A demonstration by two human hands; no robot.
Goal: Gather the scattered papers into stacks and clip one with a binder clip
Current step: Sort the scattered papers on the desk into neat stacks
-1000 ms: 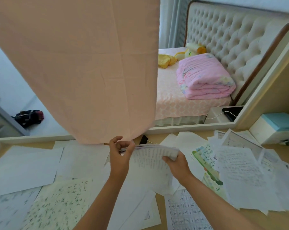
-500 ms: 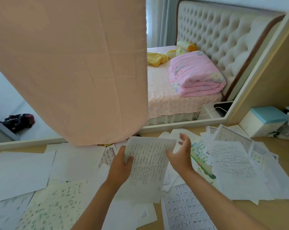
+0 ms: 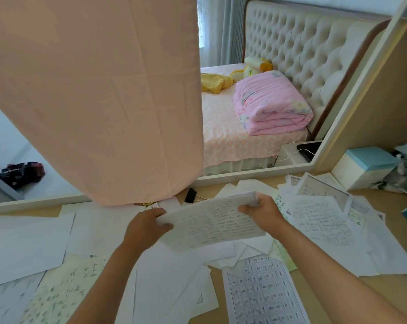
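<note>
Handwriting in close lines covers the top sheet of the stack of papers, too small to read. The left hand grips the stack's left end and the right hand clamps its right end, so the hands are apart with the stack held tilted above the middle of the desk. Loose sheets lie scattered from the left edge to the right edge. A grid sheet of printed characters, unreadable, lies at the front edge. The black binder clip lies at the back edge, just beside the hanging pink cloth.
</note>
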